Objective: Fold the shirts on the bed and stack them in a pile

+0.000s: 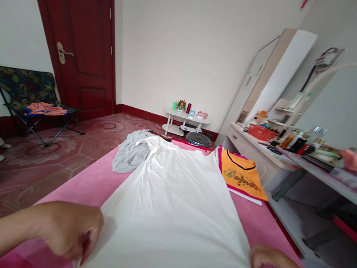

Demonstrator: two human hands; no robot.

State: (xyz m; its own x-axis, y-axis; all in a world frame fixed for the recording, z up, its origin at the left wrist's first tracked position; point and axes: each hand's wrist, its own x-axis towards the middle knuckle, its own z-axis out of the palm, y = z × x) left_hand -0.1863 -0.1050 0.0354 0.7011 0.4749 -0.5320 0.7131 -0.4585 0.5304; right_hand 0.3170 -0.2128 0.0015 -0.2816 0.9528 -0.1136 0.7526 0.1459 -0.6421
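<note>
A white T-shirt (pixel 179 200) lies spread out lengthwise over a pink bed cover (pixel 76 187), its hem end toward me. My left hand (pixel 70 231) pinches the shirt's near left corner, fingers closed on the cloth. At the near right edge, my right hand (pixel 274 267) is closed on the fabric too. The cloth between my hands looks fairly smooth, with light creases farther up on the left side. The lowest edge of the shirt runs out of view at the bottom.
Beside the shirt's far left lies a crumpled grey garment (pixel 131 153). A folded orange shirt (pixel 240 175) rests on other folded clothes at the right. Beyond are a low white table (pixel 186 117), a folding chair (pixel 29 91) and a dresser (pixel 258 151) holding a red basket (pixel 261 132).
</note>
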